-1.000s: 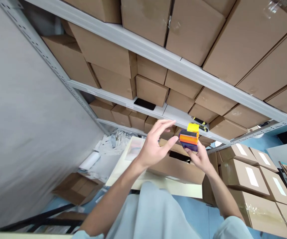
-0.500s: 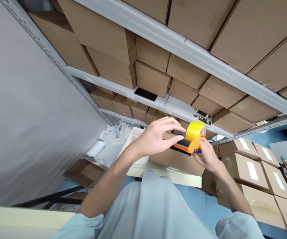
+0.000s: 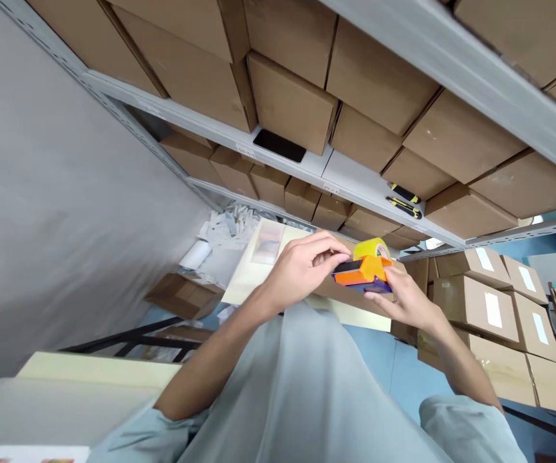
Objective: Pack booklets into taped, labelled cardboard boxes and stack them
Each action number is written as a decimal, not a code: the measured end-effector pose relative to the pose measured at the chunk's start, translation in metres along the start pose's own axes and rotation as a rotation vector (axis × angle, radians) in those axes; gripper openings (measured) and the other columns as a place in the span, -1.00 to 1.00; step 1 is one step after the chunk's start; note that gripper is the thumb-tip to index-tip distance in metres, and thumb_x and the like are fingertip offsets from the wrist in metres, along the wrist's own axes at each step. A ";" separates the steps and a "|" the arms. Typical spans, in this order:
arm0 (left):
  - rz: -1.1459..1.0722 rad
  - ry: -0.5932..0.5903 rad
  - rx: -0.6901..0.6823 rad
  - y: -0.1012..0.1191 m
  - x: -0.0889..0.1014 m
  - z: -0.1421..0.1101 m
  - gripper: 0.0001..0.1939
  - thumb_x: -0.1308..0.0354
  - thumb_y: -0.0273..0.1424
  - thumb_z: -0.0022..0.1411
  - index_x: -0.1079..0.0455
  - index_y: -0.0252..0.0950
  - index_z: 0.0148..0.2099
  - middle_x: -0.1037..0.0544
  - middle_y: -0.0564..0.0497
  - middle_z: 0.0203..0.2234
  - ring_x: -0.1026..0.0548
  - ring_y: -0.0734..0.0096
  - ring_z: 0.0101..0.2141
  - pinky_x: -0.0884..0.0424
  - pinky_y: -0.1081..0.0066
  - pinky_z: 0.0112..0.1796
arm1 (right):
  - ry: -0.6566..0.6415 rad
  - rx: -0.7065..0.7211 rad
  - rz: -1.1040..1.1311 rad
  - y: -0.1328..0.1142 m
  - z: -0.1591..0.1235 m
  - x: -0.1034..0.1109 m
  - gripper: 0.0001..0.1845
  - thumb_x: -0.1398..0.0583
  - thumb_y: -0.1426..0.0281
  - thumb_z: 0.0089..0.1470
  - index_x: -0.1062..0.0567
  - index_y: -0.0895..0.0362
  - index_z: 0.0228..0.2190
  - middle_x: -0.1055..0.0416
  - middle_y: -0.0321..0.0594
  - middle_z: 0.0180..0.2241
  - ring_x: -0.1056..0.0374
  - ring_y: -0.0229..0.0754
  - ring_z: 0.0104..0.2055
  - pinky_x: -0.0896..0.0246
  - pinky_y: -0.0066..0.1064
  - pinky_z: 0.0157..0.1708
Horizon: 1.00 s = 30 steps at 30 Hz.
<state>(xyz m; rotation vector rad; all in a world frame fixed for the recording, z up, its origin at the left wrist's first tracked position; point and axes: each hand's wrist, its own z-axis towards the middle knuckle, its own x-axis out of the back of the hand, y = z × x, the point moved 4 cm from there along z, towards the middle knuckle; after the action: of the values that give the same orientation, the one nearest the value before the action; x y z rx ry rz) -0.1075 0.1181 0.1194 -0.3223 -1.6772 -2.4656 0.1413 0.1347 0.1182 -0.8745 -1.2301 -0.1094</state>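
An orange and purple tape dispenser (image 3: pixel 362 273) with a yellow roll of tape (image 3: pixel 370 249) is held in my right hand (image 3: pixel 406 294), which grips it at its right end. My left hand (image 3: pixel 307 267) is at the dispenser's dark front end, thumb and index finger pinched together there. Whatever lies between those fingertips is too small to make out. Below the dispenser, a cardboard box (image 3: pixel 343 292) lies on a pale yellow table (image 3: pixel 239 273), partly hidden by my hands.
Shelves (image 3: pixel 355 175) loaded with cardboard boxes stretch across the back. On one shelf lie a black flat device (image 3: pixel 279 145) and two yellow-black utility knives (image 3: pixel 404 200). Labelled cartons (image 3: pixel 490 308) are stacked at right. An open carton (image 3: pixel 184 296) sits at lower left.
The left fingers have closed from a spread pose into a pinch at the dispenser's front. The dispenser has turned, showing more of its purple underside. My view has shifted downward.
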 end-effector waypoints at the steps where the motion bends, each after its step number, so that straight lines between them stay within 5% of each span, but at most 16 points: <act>1: 0.004 0.017 0.040 -0.006 -0.002 -0.003 -0.82 -0.25 -0.32 0.50 -0.65 -0.23 -0.14 -0.66 0.01 -0.30 -0.48 0.47 -0.41 -0.42 0.45 -0.36 | -0.065 -0.048 0.036 0.000 -0.001 0.001 -0.73 -0.23 0.10 0.44 -0.51 0.04 -0.08 -0.57 -0.16 -0.26 -0.48 -0.05 -0.28 -0.44 -0.26 -0.27; 4: -0.032 0.075 0.164 -0.022 0.001 -0.012 -0.81 -0.27 -0.31 0.46 -0.66 -0.24 -0.20 -0.68 0.01 -0.31 -0.51 0.46 -0.39 -0.44 0.46 -0.36 | -0.265 -0.179 0.136 0.002 -0.006 0.013 -0.68 -0.22 0.04 0.45 -0.54 0.03 -0.07 -0.53 -0.27 -0.37 -0.40 -0.13 -0.42 -0.33 -0.33 -0.40; 7: -0.088 0.239 0.329 -0.043 0.025 -0.022 -0.79 -0.34 -0.22 0.38 -0.66 -0.25 -0.21 -0.70 -0.02 -0.29 -0.59 0.38 -0.31 -0.55 0.43 -0.28 | -0.435 -0.318 0.211 0.013 -0.015 0.033 -0.64 -0.23 0.02 0.42 -0.57 0.05 -0.13 -0.50 -0.32 -0.45 -0.32 -0.20 -0.51 -0.22 -0.36 -0.48; 11: -0.249 0.327 0.610 -0.084 0.046 -0.043 -0.63 -0.49 -0.06 0.16 -0.63 -0.27 -0.22 -0.67 -0.03 -0.30 -0.57 0.34 -0.33 -0.66 0.35 -0.26 | -0.610 -0.532 0.357 0.038 -0.021 0.050 -0.55 -0.29 -0.02 0.33 -0.60 0.10 -0.06 -0.57 -0.27 -0.38 -0.41 -0.16 -0.43 -0.25 -0.37 -0.45; 21: -0.835 0.331 0.964 -0.166 -0.014 -0.075 -0.40 -0.67 -0.01 -0.18 -0.58 -0.31 -0.26 -0.49 0.14 -0.48 -0.41 0.59 -0.47 -0.65 -0.05 0.09 | -0.767 -0.789 0.536 0.101 0.023 0.029 -0.56 -0.38 -0.03 0.10 -0.53 0.10 -0.35 -0.53 -0.24 -0.46 -0.45 -0.14 -0.41 -0.41 -0.35 -0.38; 25: -0.881 0.341 0.980 -0.182 -0.017 -0.075 -0.40 -0.68 -0.03 -0.18 -0.58 -0.32 -0.24 -0.51 0.13 -0.48 -0.45 0.57 -0.46 -0.62 -0.06 0.13 | -0.771 -0.844 0.556 0.115 0.027 0.017 -0.54 -0.39 -0.03 0.06 -0.49 0.10 -0.40 -0.50 -0.23 -0.50 -0.42 -0.15 -0.45 -0.35 -0.36 -0.44; 30: -0.896 0.306 0.990 -0.194 -0.010 -0.075 -0.45 -0.67 -0.08 -0.13 -0.58 -0.32 -0.23 -0.54 0.10 -0.43 -0.50 0.53 -0.44 -0.63 -0.06 0.10 | -0.726 -0.746 0.522 0.122 0.026 -0.011 -0.43 -0.38 -0.15 0.03 -0.45 0.10 -0.44 -0.41 -0.31 -0.52 -0.30 -0.22 -0.47 -0.17 -0.41 -0.49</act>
<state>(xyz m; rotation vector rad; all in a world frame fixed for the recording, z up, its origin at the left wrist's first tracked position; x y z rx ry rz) -0.1507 0.1200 -0.0840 1.0363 -2.9431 -1.4855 0.1801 0.2296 0.0466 -1.9811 -1.6021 0.2071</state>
